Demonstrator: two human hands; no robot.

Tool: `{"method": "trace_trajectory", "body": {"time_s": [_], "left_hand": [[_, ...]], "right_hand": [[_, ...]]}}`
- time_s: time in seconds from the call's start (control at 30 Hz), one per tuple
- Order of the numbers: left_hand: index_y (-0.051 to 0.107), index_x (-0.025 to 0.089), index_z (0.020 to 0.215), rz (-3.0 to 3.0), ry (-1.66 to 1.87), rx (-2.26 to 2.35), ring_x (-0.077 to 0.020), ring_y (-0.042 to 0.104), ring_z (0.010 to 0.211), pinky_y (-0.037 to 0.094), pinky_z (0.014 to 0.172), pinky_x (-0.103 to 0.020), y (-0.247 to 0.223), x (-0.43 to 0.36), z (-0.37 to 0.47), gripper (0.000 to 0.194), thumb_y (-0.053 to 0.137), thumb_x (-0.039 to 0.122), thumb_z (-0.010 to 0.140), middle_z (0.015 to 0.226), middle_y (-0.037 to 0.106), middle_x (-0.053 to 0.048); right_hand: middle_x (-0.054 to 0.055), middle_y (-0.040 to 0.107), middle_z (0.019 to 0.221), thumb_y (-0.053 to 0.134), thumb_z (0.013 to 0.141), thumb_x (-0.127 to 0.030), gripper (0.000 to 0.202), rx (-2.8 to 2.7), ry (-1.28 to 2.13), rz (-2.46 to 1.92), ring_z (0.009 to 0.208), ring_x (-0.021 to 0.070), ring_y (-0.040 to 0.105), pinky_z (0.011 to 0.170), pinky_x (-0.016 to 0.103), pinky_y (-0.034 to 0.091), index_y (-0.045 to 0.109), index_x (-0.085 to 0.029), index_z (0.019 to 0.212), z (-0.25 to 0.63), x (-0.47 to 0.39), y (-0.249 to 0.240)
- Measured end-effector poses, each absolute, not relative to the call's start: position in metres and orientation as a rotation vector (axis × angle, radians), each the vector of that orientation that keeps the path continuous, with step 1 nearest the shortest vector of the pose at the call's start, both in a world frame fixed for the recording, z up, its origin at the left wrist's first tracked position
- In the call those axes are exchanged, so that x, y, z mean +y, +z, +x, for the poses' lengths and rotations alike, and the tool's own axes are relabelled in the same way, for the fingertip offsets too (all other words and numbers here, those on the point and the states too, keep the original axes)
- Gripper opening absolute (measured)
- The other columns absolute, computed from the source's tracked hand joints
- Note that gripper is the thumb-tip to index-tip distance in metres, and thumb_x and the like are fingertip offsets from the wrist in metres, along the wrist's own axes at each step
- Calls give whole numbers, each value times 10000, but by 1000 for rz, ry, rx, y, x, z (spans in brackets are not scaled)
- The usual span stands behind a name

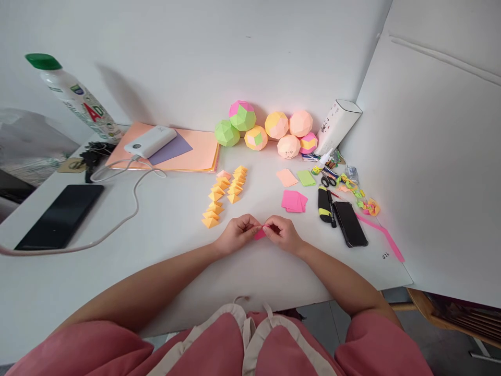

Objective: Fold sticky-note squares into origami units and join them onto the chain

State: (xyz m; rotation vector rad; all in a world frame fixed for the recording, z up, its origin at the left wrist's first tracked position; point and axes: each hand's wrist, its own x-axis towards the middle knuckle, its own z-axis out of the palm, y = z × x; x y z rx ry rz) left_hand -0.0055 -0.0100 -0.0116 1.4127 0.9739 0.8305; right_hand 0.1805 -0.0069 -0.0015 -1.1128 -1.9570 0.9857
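At the far left we saw a pale plastic bag (31, 130), cut off by the border, so its contents stayed unclear to us. Next to it stood a white bottle (80, 99) with green cap, and below it a black tangle (94, 156) which we could not identify surely. A dark phone (60, 216) lay in front. A white power bank (152, 141) rested upon orange paper (195, 159) and partly covered a purple sheet (174, 148); its cable ran out past the left edge.

Folded orange pieces (216, 193) made two overlapping rows on the table (176, 209), so many of their lower parts were hidden. Just beside them, our left hand (240, 233) had its fingers curled and its grip pinched upon a small pink paper (260, 234). This paper was between our two hands, near the front edge; the fingers hid most of it, and we could not make out its folds. Our right hand (284, 233) mirrored this pose, its grip also pinching the paper, with both forearms angled inward.

Behind it lay pink squares (293, 201). Farther right we saw a cutter (324, 203), a marker (331, 209) and another phone (351, 223); small items behind the scissors (327, 180) were hard to separate.
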Motion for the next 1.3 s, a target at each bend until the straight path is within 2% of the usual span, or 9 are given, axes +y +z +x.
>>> {"method": "trace_trajectory", "body": {"time_s": [0.2, 0.3, 0.5, 0.63, 0.73, 0.87, 1.03, 1.17, 1.3], "left_hand": [[529, 164, 777, 1372, 796, 990, -79, 442, 492, 333, 444, -198, -3, -11, -3, 329, 551, 493, 776, 609, 564, 6], [518, 172, 760, 1333, 791, 1015, -66, 396, 454, 296, 419, -188, 1, -10, -3, 337, 566, 505, 757, 568, 521, 30], [516, 161, 673, 1367, 752, 931, -80, 412, 503, 334, 458, -205, 6, -10, -7, 335, 528, 476, 788, 578, 485, 22], [558, 157, 751, 1373, 765, 850, -101, 483, 604, 396, 542, -226, 3, -9, -7, 268, 561, 421, 790, 688, 553, -8], [551, 158, 774, 1281, 793, 869, -103, 503, 604, 405, 539, -228, -2, -8, -6, 275, 579, 431, 783, 698, 570, -11], [538, 160, 757, 1202, 954, 901, -93, 501, 607, 415, 565, -227, -5, -4, -6, 282, 595, 435, 775, 690, 553, 4], [526, 153, 730, 1139, 985, 927, -84, 499, 590, 417, 573, -227, -4, -1, -6, 272, 635, 401, 752, 668, 548, 14], [475, 182, 871, 1112, 954, 850, -95, 540, 580, 412, 546, -223, -3, -1, -7, 246, 633, 341, 769, 669, 569, 27], [381, 240, 1109, 1139, 906, 705, -94, 545, 629, 454, 602, -243, 0, -2, -9, 397, 615, 282, 791, 735, 556, 40]], "right_hand": [[-12, 507, 599, 537, 802, -326, 197, -1888, 1051, -1129, 508, 90, 429, 475, 224, 369, 531, -175, 675, 180, -8, 0], [-12, 520, 605, 549, 806, -360, 219, -1784, 1178, -1158, 515, 95, 476, 482, 225, 401, 530, -173, 694, 181, -8, 1], [-19, 541, 619, 585, 796, -402, 246, -1536, 1485, -1109, 537, 95, 526, 513, 226, 450, 532, -166, 753, 184, -6, 1], [-23, 544, 600, 608, 784, -400, 255, -1565, 1602, -1107, 513, 85, 514, 487, 212, 433, 547, -155, 746, 187, -5, -1], [-23, 555, 612, 620, 779, -388, 243, -1567, 1610, -1099, 520, 85, 525, 487, 208, 429, 564, -153, 814, 188, -5, -3], [-8, 595, 732, 669, 743, -337, 312, -1554, 1589, -1056, 572, 96, 577, 501, 216, 454, 544, -174, 979, 187, -4, -4], [-9, 610, 719, 625, 786, -310, 307, -1536, 1478, -1035, 563, 100, 588, 508, 227, 462, 523, -182, 1046, 185, -4, -5], [-31, 582, 700, 621, 789, -306, 377, -1497, 1421, -1011, 545, 98, 579, 510, 241, 473, 479, -203, 1123, 185, -4, -6], [-32, 559, 692, 607, 797, -304, 361, -1532, 1435, -988, 548, 94, 571, 499, 235, 472, 498, -200, 1126, 185, -5, -5]]}}
